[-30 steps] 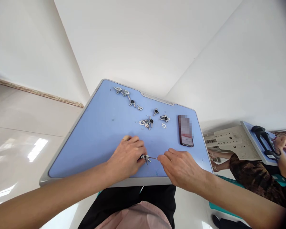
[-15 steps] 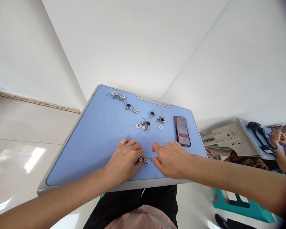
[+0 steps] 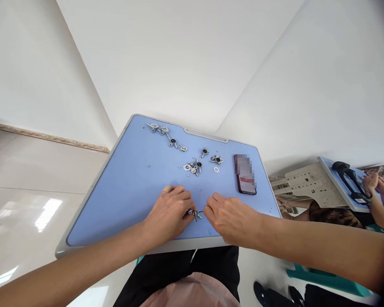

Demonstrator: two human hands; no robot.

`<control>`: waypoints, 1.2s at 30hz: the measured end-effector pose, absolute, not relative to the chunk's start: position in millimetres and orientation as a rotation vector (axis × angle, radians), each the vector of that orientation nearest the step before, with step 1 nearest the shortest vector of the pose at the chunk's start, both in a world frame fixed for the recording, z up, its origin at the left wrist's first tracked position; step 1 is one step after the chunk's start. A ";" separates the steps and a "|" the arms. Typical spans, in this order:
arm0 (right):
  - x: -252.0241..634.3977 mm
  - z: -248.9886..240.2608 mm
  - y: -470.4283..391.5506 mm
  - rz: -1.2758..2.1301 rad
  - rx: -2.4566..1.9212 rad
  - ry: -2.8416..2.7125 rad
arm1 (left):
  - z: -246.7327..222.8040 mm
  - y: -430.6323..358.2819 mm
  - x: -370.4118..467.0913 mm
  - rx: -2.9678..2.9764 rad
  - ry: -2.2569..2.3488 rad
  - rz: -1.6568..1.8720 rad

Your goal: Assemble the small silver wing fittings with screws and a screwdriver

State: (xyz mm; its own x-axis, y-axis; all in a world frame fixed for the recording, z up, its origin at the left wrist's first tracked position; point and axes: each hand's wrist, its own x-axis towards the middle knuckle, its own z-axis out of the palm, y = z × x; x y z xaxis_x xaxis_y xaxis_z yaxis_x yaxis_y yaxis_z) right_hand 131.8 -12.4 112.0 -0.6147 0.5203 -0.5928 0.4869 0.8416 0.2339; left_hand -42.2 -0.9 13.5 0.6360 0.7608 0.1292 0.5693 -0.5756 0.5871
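Near the front edge of the blue tabletop (image 3: 121, 204), my left hand (image 3: 173, 209) pinches a small silver metal fitting (image 3: 195, 213) with pronged arms. My right hand (image 3: 222, 213) is closed just to the right, its fingers around a thin metal rod (image 3: 201, 211) that reaches the fitting. Most of the rod is hidden in the fingers, so its kind cannot be made out. Farther back lies a cluster of similar fittings (image 3: 195, 167) with black round centres and flat plates. A loose oval plate (image 3: 216, 169) lies to the right of that cluster.
More metal fittings (image 3: 173, 141) trail toward the back left corner. A phone (image 3: 248, 185) lies at the table's right side. Beyond it, another person's hands (image 3: 376, 183) work at a second table with a black device (image 3: 350, 179). White walls stand behind the table.
My right hand's fingers have drawn together around the rod, where the thumb and forefinger were spread before. My left hand still holds the fitting in nearly the same place.
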 end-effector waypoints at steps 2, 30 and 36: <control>134.5 111.8 -13.6 0.111 0.616 2.389 | 14.1 -0.9 -42.5 2.358 1.042 0.512; 106.2 112.6 17.4 -0.638 1.472 1.805 | 8.5 -1.3 -45.3 2.372 1.032 0.552; 117.1 108.6 3.1 -0.128 0.847 2.228 | 11.3 -0.7 -44.9 2.386 1.048 0.475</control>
State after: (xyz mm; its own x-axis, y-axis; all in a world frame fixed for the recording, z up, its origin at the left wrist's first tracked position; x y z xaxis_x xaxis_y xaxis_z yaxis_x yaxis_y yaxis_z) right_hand 117.1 3.1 108.6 -0.5108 0.5359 -0.6723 0.6094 0.7772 0.1565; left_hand -44.9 -0.7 11.3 0.6450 0.7552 0.1168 0.5856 -0.5866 0.5595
